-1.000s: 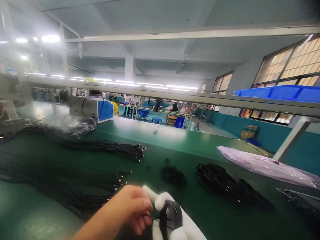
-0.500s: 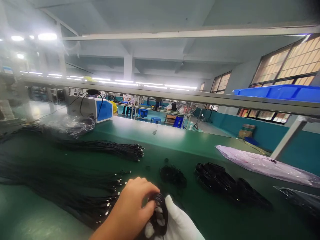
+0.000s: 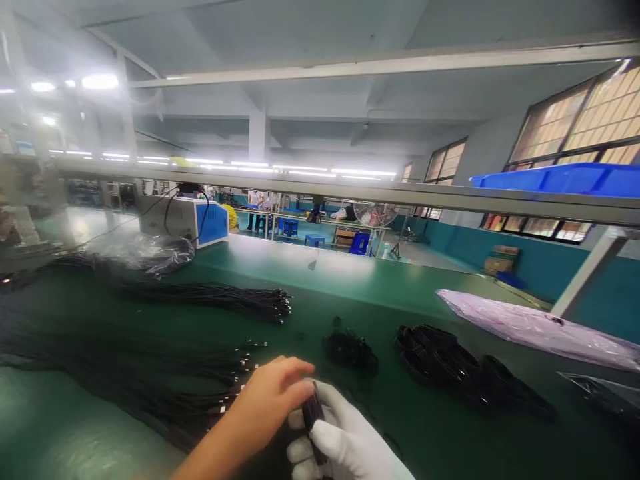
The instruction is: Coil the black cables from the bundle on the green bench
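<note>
A coiled black cable is held low in the middle of the view, turned nearly edge-on. My right hand, in a white glove, wraps round it with the thumb on the near side. At the coil's upper end, the bare thumb and fingers of my left hand close on it; the fingertips are partly hidden. Just left of my left hand, a spread bundle of long black cables ends in small pale connectors. A small pile of coiled black cables lies beyond my hands.
A larger heap of coiled cables lies to the right, near a pinkish plastic bag. Another cable bundle and clear plastic lie farther back. A blue-and-white machine stands behind, and a blue tray sits on the rail above.
The coil has turned from showing its open loop to nearly edge-on. My gloved thumb has come across its near side, and my left fingers have shifted to its top end.
</note>
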{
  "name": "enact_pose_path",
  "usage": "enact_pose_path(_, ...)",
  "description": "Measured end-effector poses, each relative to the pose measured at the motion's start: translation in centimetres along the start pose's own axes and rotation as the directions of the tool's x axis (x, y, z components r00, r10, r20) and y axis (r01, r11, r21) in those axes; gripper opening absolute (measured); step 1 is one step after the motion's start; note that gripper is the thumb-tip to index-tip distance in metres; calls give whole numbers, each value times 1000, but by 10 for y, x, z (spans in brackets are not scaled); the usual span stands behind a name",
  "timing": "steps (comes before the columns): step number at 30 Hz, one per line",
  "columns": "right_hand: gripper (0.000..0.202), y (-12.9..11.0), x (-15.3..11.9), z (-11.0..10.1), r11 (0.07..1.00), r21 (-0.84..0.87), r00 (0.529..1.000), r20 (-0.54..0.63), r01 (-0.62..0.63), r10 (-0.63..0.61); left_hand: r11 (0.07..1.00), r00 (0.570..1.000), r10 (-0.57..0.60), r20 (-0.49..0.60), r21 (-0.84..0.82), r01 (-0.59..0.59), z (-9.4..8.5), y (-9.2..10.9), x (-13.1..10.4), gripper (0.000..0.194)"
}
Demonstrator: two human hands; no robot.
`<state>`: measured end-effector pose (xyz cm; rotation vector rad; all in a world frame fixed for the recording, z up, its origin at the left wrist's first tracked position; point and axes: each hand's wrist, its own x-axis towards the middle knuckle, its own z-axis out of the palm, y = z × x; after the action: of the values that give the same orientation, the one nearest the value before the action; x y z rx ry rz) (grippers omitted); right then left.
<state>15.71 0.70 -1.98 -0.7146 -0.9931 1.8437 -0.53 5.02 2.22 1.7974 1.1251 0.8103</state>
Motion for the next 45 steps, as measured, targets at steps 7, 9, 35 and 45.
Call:
enact_pose_path(7,57,-5,-4,5,998,-56,998,57,-6,10,877,983,-138,123,-447,179,29,-29,-14,24)
enact_pose_path(9,55,-7,-5,8,998,-56,997,74,-19,23,828,985,-109,137,-536,166,33,-33,-16,28)
enact_pose_path(35,38,12,2,4,975,218,993,112,-47,23,955,954,167,-247,281,-94,22,-26,-12,30)
enact_pose_path(45,37,19,11,-5,895,385,974,88,-226,208,961,967,67,244,-276,3,-18,-40,-11,53)
